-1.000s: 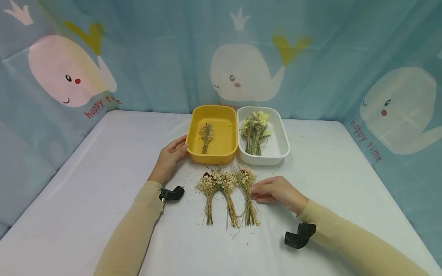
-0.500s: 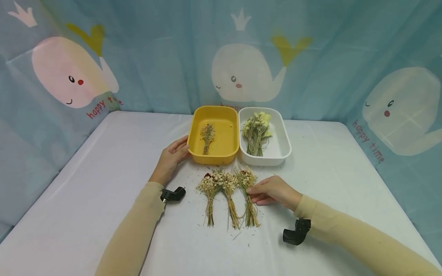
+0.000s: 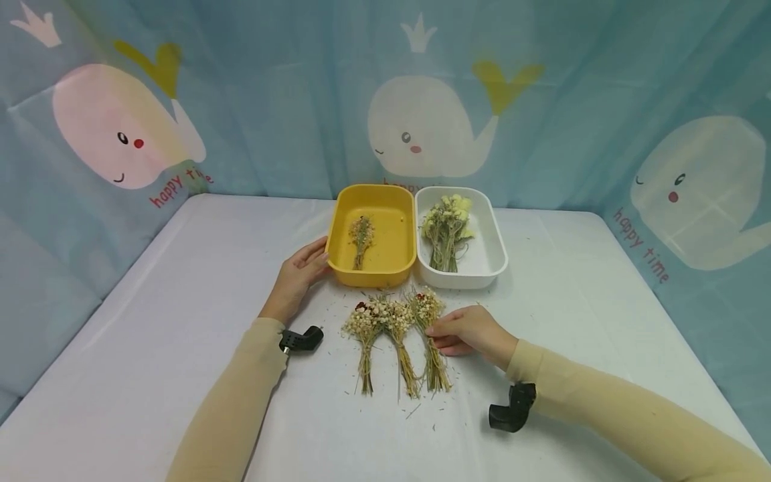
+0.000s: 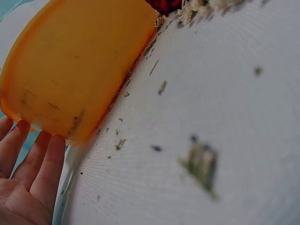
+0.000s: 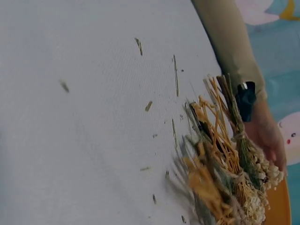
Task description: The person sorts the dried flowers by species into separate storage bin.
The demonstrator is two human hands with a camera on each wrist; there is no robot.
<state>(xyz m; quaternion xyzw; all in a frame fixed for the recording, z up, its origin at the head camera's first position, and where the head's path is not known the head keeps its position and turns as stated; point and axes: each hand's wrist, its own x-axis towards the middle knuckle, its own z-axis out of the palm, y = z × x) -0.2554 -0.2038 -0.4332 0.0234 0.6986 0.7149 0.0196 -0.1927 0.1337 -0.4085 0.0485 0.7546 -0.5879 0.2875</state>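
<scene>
My left hand (image 3: 294, 280) touches the left side of the yellow box (image 3: 394, 251); its fingertips (image 4: 55, 141) press straight against the wall in the left wrist view. Three dried-flower bunches lie in front of the boxes: a left one (image 3: 365, 328), a middle one (image 3: 399, 328) and a right one (image 3: 435, 375). Cream blossoms and a few dark red ones top the tied straw stems. My right hand (image 3: 476, 333) pinches the right bunch near its tie, thumb in front. That hand is hidden in the right wrist view, where stems (image 5: 211, 187) show blurred.
One small bunch (image 3: 361, 237) lies inside the yellow box. Against that box stands a white box (image 3: 490, 251) holding pale yellow dried flowers (image 3: 447, 227). Stem crumbs (image 5: 176, 77) litter the white tablecloth (image 3: 572, 314). A whale-print curtain (image 3: 289, 100) closes off the back and sides.
My right hand has moved slightly left, its thumb coming over the right bunch and pinching it. That bunch has shifted a little away from me. The left hand stays at the yellow box.
</scene>
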